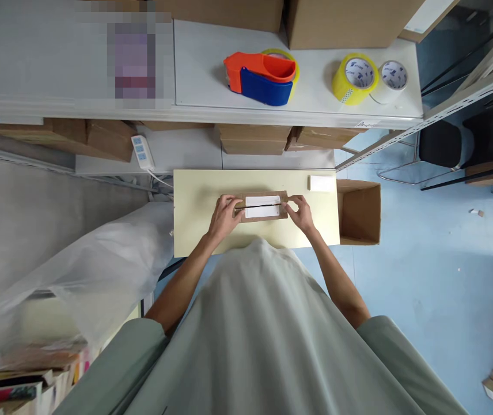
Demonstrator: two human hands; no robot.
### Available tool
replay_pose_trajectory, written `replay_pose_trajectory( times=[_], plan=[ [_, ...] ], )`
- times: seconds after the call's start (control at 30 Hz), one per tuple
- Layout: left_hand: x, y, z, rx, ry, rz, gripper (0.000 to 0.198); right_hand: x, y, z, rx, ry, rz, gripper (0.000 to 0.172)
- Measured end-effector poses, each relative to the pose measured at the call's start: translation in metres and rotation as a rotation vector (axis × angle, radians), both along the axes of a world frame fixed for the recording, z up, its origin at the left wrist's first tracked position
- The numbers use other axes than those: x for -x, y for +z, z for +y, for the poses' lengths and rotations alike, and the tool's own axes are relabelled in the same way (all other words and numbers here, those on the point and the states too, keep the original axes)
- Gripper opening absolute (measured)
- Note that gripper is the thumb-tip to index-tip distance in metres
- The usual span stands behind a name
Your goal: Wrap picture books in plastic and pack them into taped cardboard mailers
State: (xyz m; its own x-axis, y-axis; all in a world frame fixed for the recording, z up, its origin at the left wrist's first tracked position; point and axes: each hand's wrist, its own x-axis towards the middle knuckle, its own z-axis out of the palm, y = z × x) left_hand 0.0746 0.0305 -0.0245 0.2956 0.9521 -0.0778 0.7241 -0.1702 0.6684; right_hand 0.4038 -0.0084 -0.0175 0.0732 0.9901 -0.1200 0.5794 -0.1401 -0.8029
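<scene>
A small flat cardboard box [262, 206] with white labels on its two top flaps lies on a pale yellow table [194, 230]. My left hand [224, 214] grips the box's left end with curled fingers. My right hand [300, 211] pinches its right end. A dark seam runs between the flaps. A small white box [321, 183] lies on the table to the right, clear of both hands.
An open empty carton [359, 212] sits at the table's right edge. On the shelf above are an orange-and-blue tape dispenser [260, 76], a yellow tape roll [354, 78] and a white tape roll [390, 79]. A power strip [141, 151] and a plastic sheet [82, 265] lie left.
</scene>
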Motion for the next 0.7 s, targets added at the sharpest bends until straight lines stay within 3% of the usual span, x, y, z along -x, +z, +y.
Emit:
replay_pose_trajectory(
  times=[0.2,0.43,0.7],
  plan=[
    [-0.008,-0.006,-0.019,0.107,0.222,-0.126,0.027,0.011,-0.009,-0.01,0.084,-0.075,0.107,0.052],
    [-0.008,0.005,-0.015,0.104,0.295,-0.106,0.021,0.028,0.002,-0.007,0.147,-0.2,0.082,0.028],
    [0.006,0.006,-0.018,0.082,0.351,-0.098,0.016,0.048,0.004,-0.015,0.259,-0.236,0.029,0.021]
  ],
)
